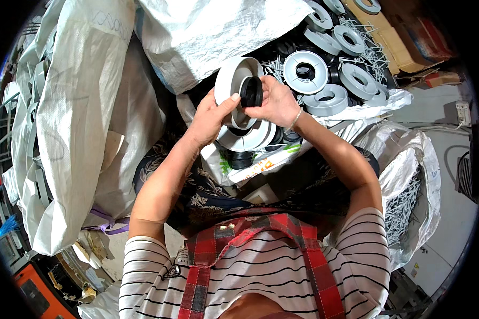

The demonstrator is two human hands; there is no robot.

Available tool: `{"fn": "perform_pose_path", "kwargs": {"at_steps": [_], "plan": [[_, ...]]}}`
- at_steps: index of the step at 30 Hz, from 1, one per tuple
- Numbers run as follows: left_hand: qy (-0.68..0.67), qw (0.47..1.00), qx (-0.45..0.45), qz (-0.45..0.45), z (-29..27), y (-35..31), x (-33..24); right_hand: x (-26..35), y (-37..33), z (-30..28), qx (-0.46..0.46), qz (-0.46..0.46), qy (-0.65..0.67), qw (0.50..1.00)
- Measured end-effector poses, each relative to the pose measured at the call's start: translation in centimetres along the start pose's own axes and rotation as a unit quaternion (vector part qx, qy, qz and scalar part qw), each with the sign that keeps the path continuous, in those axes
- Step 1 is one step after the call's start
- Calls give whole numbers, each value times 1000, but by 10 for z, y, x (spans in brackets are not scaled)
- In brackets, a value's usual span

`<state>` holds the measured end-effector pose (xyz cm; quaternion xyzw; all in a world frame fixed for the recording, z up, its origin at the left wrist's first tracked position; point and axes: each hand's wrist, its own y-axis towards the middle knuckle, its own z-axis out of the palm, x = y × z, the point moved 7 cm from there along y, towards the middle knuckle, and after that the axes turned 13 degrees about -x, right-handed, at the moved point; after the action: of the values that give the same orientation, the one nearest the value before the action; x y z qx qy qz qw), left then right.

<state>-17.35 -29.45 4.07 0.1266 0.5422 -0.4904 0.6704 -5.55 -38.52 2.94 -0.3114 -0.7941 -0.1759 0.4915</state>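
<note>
Just this side of the white sack [213, 37], the left hand [212, 117] is clasping a grey ring [226, 80] while the right hand [279, 103] is pinching a black ring [252, 92] at its face; if that grip is pressing unevenly, the black ring could be slipping askew.

I've got the elbows [371, 198] kinda wide, forearms [171, 171] angled inward. Left hand [213, 115] is curled, thumb [229, 104] out; right hand [278, 102] is pinching just beside it.

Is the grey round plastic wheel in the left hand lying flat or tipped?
Tipped: the wheel shows its outer wall, and its hollow side faces the right hand.
</note>
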Motion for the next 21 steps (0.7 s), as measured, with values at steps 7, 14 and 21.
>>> {"fn": "perform_pose_path", "kwargs": {"at_steps": [7, 14, 21], "plan": [[-17, 998, 7, -56, 2, 1, 3, 11, -7, 0, 4, -212, -181, 960], [84, 996, 10, -21, -4, 1, 1, 10, -2, -1, 83, 21, -45, 995], [85, 996, -3, 19, 1, 3, -3, -5, -1, 7, 39, 53, 1, 998]]}}
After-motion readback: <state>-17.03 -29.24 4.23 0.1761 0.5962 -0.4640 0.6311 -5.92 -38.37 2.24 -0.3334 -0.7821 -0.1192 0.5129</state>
